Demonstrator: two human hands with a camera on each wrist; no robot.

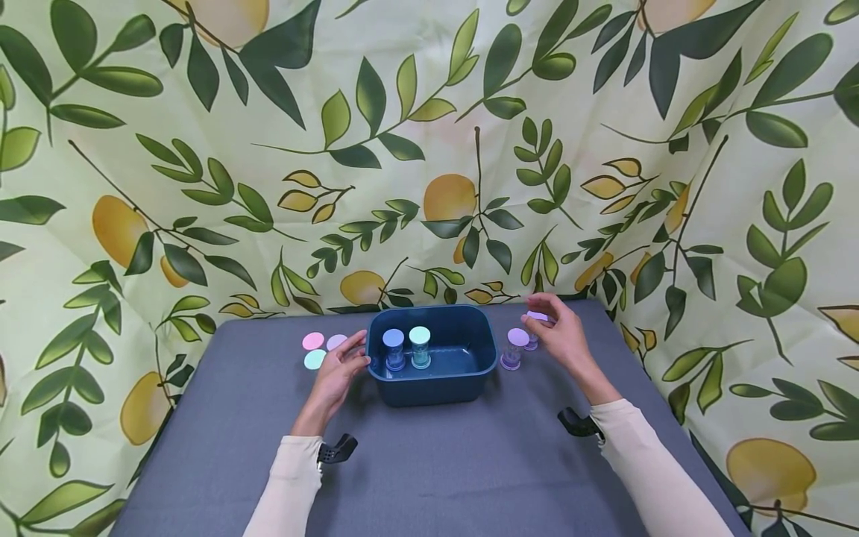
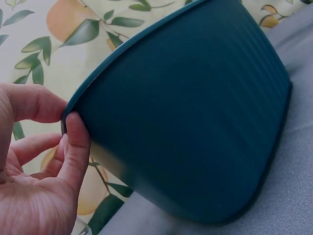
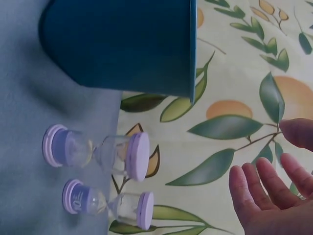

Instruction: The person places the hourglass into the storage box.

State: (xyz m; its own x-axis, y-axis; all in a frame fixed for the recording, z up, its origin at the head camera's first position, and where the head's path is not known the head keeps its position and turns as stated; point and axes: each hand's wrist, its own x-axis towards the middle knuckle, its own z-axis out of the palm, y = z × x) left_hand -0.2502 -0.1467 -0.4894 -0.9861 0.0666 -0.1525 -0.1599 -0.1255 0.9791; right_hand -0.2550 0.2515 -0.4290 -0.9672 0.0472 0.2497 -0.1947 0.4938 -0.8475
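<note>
Our left grip (image 2: 44, 152) pinches the bin (image 2: 181, 122) by its rim; our right grip (image 1: 562, 337), parted and empty, hovers near two purple timers (image 3: 138, 156) on the desk (image 1: 429, 477), beside the bin. Best we pinch one squarely, clear of its neighbour.

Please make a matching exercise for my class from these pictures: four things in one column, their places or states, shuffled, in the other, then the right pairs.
1. left hand
2. right hand
3. blue-topped sand timer
4. pink round top

A. standing inside the dark blue bin
B. outside the bin, just behind a mint-green round top
C. holding nothing, near the purple-topped sand timers
D. pinching the bin's rim

Right pairs: 1-D; 2-C; 3-A; 4-B
</note>
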